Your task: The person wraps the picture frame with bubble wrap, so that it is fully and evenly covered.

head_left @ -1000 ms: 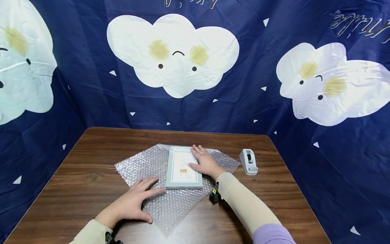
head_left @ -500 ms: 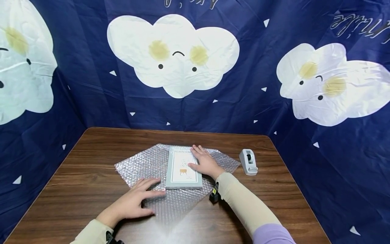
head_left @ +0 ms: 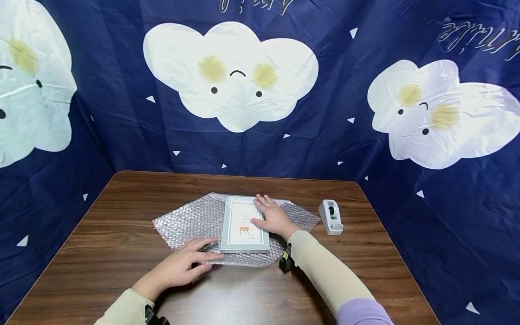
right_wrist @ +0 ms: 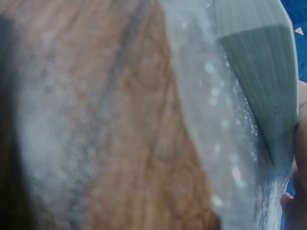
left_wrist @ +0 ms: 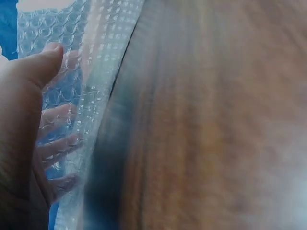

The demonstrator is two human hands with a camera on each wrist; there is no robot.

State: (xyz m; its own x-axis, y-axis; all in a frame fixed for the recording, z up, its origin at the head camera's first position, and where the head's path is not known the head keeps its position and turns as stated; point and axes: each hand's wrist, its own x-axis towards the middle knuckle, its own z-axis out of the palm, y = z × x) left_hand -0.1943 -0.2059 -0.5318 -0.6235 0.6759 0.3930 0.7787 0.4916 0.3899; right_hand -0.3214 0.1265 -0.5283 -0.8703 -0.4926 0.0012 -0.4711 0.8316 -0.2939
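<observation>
A flat, pale green rectangular item (head_left: pixel 237 237) with a white printed front and a small orange drawing lies on the sheet of bubble wrap (head_left: pixel 187 221). Its thick side (right_wrist: pixel 261 81) shows in the right wrist view. My right hand (head_left: pixel 274 219) rests on its right part, fingers extended. At the sheet's near left, my left hand (head_left: pixel 180 264) holds the raised near flap between thumb and fingers. In the left wrist view the lifted bubble wrap (left_wrist: pixel 67 96) stands between the thumb (left_wrist: pixel 45 62) and the fingers, which show through it.
A white tape dispenser (head_left: pixel 331 216) stands to the right of the bubble wrap. All of this is on a brown wooden table (head_left: pixel 353 280). Behind and beside the table hangs dark blue cloth (head_left: pixel 105 63) with cloud prints.
The near corner of the bubble wrap, flat on the table before, has come up and away from the front. My left thumb moved up toward its fingers. The right hand stayed put.
</observation>
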